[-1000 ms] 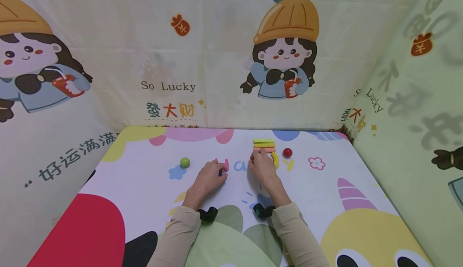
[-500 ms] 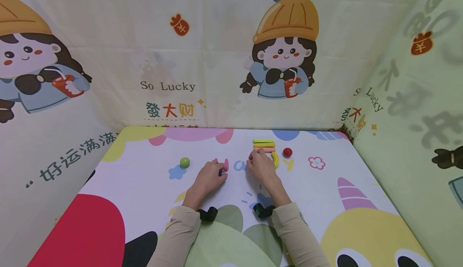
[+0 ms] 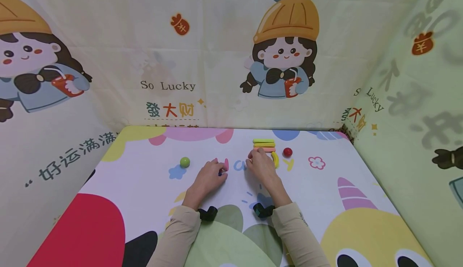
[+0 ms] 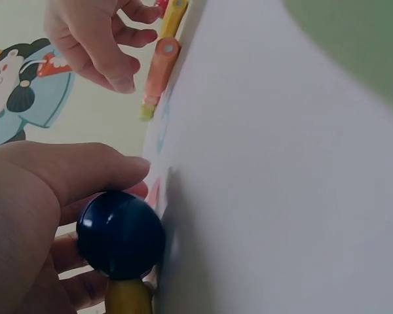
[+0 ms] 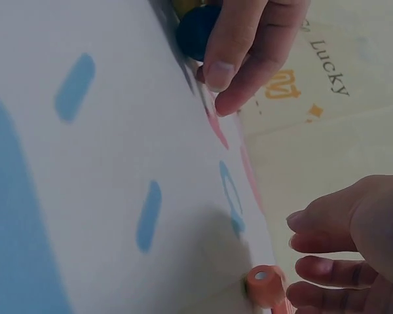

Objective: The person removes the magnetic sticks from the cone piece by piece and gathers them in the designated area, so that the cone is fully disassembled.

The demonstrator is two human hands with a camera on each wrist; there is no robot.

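Note:
A glossy dark blue ball [image 4: 121,234] with a yellow piece [image 4: 128,297] against it sits inside my left hand [image 3: 209,176], its thumb over the ball and fingers curled behind. The hand stays low over the table. My right hand [image 3: 263,166] hovers with loosely bent fingers, nothing between them. Just beyond its fingers lie stacked rods: a coral rod [image 5: 267,286], a yellow rod [image 3: 264,144] and a lime-green rod [image 3: 264,140]. Beside that hand is a small toy banana [image 3: 275,160].
A red ball [image 3: 287,152] lies right of the banana. On the left a green ball [image 3: 185,162] rests above a printed star. The table's printed cover [image 3: 137,182] meets a printed cloth wall [image 3: 224,58] at the back and another at the right.
The right hand's fingers have shifted very slightly back from the rods. The left hand, the balls, the rods and the banana look the same.

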